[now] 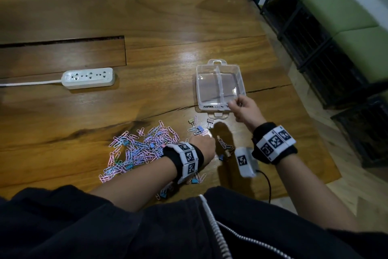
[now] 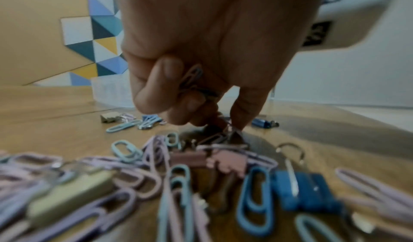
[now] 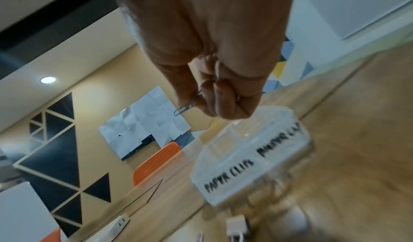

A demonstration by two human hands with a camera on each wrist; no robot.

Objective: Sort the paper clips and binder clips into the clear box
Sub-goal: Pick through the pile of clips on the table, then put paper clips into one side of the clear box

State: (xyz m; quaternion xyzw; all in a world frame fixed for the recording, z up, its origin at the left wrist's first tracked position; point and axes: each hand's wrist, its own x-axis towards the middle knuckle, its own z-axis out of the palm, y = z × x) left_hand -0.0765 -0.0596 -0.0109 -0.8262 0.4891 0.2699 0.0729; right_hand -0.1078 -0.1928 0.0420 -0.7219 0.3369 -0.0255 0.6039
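The box point(image 1: 220, 85) lies open on the bench point(image 1: 147, 17) at 1 o'clock from the pile point(image 1: 138, 147), its divider giving each clip type its own bay; both bays look empty. The right hand point(image 1: 243, 109) hovers over the box's near rim, fingers curled round a clip point(image 3: 182, 110), probably to drop it there. The left hand point(image 1: 202, 146) reaches down at the pile's 3 o'clock edge, pinching a clip point(image 2: 223, 136) with others tucked under its curled fingers point(image 2: 170, 72), likely to batch trips.
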